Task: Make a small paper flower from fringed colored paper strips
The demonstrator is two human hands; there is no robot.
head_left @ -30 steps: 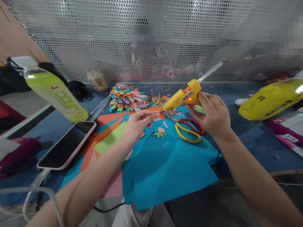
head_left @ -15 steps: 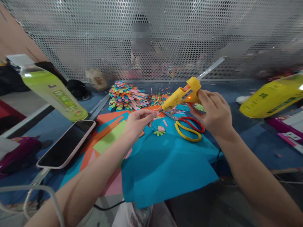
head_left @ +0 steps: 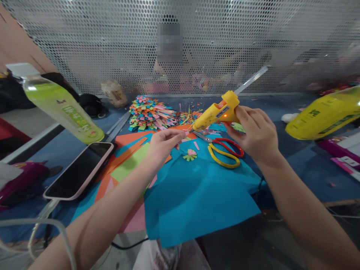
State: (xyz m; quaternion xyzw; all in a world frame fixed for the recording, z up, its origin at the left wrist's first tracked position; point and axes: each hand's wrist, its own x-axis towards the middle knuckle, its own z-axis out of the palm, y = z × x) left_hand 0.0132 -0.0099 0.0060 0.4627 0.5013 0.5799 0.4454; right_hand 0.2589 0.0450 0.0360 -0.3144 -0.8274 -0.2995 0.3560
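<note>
My right hand (head_left: 254, 131) grips a yellow glue gun (head_left: 215, 112) with a clear glue stick out of its back and an orange light on its side. The nozzle points down-left at the fingertips of my left hand (head_left: 168, 142), which pinch a small pink paper piece (head_left: 186, 133). Just below lies a small green and pink paper flower (head_left: 190, 155) on blue paper (head_left: 202, 198). Scissors (head_left: 225, 153) with red and yellow handles rest right of the flower. Behind my left hand stands a cone of colourful paper fringes (head_left: 147, 114).
A green bottle (head_left: 63, 107) and a phone (head_left: 80, 170) with a cable are at the left. Orange and green sheets (head_left: 131, 161) lie under my left arm. A yellow bottle (head_left: 323, 114) lies at the right. Paper scraps (head_left: 191, 115) and a perforated metal panel (head_left: 126, 48) are behind.
Both hands hold nearly the same pose, with the glue gun's tip still by the left fingertips. The left fingers have shifted very slightly. Nothing has been let go.
</note>
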